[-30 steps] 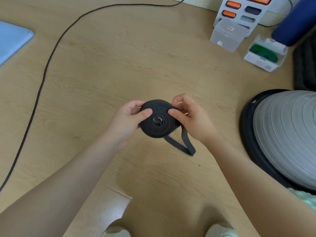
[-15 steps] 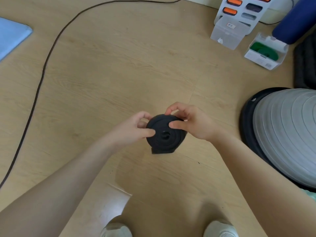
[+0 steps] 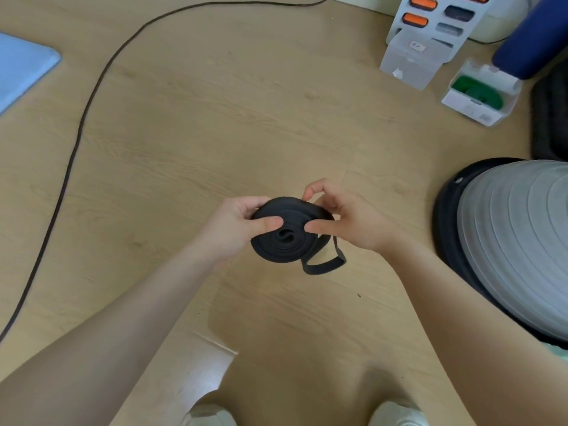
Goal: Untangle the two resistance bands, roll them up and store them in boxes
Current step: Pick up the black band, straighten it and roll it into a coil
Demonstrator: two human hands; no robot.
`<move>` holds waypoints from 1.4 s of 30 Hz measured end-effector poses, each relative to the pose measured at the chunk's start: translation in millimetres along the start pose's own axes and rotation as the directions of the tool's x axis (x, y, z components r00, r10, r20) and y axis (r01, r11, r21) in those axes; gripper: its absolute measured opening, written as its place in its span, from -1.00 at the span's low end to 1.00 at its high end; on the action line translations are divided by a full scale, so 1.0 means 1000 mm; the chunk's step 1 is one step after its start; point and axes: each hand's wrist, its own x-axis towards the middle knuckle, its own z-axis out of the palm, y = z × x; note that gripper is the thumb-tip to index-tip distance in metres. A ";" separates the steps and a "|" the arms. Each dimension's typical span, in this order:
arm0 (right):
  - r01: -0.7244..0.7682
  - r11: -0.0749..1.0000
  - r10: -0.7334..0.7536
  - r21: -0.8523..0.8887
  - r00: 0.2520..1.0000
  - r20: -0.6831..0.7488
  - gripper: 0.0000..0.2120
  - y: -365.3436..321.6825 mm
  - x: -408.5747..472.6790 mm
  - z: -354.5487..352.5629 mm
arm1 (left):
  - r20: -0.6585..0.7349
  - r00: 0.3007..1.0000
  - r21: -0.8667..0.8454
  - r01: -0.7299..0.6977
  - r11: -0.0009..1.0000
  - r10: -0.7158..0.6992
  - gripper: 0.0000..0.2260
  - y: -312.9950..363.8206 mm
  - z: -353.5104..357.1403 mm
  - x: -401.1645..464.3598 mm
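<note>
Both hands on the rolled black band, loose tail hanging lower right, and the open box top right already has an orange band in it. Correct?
Not quite. The head view shows the band in the open box is green, not orange. The rest holds: left hand and right hand grip the rolled black band, its loose tail hanging lower right.

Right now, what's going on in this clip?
A person is rolling a black resistance band into a coil above the wooden floor. The left hand and right hand both grip the coil, thumbs pressed on its face. A short loop of tail hangs loose at the lower right, so rolling isn't finished. A green band already sits in an open box at the far right; another clear box stands beside it.
</note>
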 end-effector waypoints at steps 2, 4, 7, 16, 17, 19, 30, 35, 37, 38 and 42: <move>0.025 0.986 -0.032 -0.167 0.999 -0.035 -0.71 0.000 0.003 -0.003 | -0.022 0.999 0.124 -0.035 0.992 0.038 -0.79 0.000 -0.003 0.002; 0.054 0.978 -0.068 -0.202 0.996 -0.065 -0.77 -0.001 0.003 -0.007 | -0.019 0.998 0.235 -0.055 0.970 0.061 -0.78 0.001 -0.006 0.004; 0.054 0.998 -0.057 -0.036 0.994 -0.093 -0.75 0.001 0.001 -0.006 | -0.010 0.999 0.116 -0.048 0.992 0.049 -0.78 0.004 -0.008 0.003; 0.043 0.867 0.068 0.497 0.977 -0.202 -0.85 -0.003 0.003 0.023 | -0.154 0.988 -0.163 -0.001 0.987 -0.025 -0.84 -0.003 0.000 0.004; 0.041 0.825 0.090 0.563 0.975 -0.203 -0.82 -0.003 0.003 0.026 | -0.166 0.985 -0.195 0.002 0.981 -0.035 -0.84 -0.004 0.002 0.004; 0.028 0.793 0.118 0.609 0.973 -0.198 -0.72 -0.002 0.004 0.030 | -0.201 0.977 -0.270 0.010 0.963 -0.066 -0.82 -0.007 0.002 0.006; -0.105 0.945 0.140 0.311 0.986 -0.095 -0.69 0.001 0.002 0.012 | -0.003 0.980 -0.045 0.201 0.979 -0.201 -0.83 -0.015 -0.004 0.005; -0.082 0.991 0.088 -0.110 0.995 0.046 -0.63 -0.016 0.002 0.003 | 0.205 0.971 0.385 0.034 0.922 -0.121 -0.69 0.009 0.008 0.010; -0.055 0.974 0.076 -0.219 0.993 0.090 -0.62 -0.022 0.004 0.003 | 0.200 0.977 0.515 -0.037 0.856 -0.078 -0.80 0.014 0.014 0.015; -0.058 0.974 0.078 -0.217 0.993 0.088 -0.63 -0.023 0.004 0.002 | 0.183 0.982 0.561 -0.063 0.825 -0.049 -0.84 0.016 0.016 0.016; -0.127 0.988 0.124 -0.093 0.992 -0.038 -0.70 -0.009 0.004 0.004 | 0.111 0.994 0.515 -0.069 0.854 0.014 -0.87 0.011 0.014 0.014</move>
